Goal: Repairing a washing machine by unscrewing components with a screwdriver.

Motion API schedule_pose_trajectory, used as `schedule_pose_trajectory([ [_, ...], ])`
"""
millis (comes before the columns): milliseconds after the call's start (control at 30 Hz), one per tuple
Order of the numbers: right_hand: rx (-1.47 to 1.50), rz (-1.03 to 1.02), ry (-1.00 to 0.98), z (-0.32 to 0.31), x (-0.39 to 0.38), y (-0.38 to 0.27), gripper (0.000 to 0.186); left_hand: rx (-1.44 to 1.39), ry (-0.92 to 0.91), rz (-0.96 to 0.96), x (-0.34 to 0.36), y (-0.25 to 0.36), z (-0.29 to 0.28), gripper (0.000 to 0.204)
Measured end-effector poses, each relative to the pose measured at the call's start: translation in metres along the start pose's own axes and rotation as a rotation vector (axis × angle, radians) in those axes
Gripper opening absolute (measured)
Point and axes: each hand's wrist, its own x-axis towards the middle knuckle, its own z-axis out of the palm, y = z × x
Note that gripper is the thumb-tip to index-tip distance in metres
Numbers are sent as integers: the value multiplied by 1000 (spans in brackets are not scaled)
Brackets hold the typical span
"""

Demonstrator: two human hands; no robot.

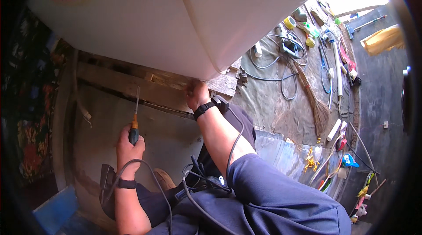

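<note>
My left hand (130,149) is wrapped round the black-and-orange handle of a screwdriver (134,125), its metal shaft pointing up and away from me. A large white appliance (145,24) with a rounded edge and a red flower print looms over both hands. Beneath it lie weathered wooden planks (223,84). My right hand (198,94) is at the appliance's lower edge, beside the planks, with its fingers curled in. Whatever those fingertips hold or touch is hidden.
Dark cables (193,186) run from both wrists across my lap. On the right lie a straw broom (314,105), a corded power tool (290,46), a yellow tape roll (289,22) and a scatter of small yellow pieces (312,161). A flowered cloth (33,142) hangs at the left.
</note>
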Motion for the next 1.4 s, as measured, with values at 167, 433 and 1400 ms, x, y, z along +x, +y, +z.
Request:
schedule_pose_trajectory([
  [167, -1, 31, 16, 2, -8, -6, 9, 312, -115, 79, -6, 18, 16, 48],
  [433, 49, 17, 54, 7, -12, -6, 4, 329, -232, 127, -6, 30, 28, 48],
  [1400, 100, 30, -66, -5, -1, -1, 18, 327, -221, 374, 8, 34, 87, 46],
])
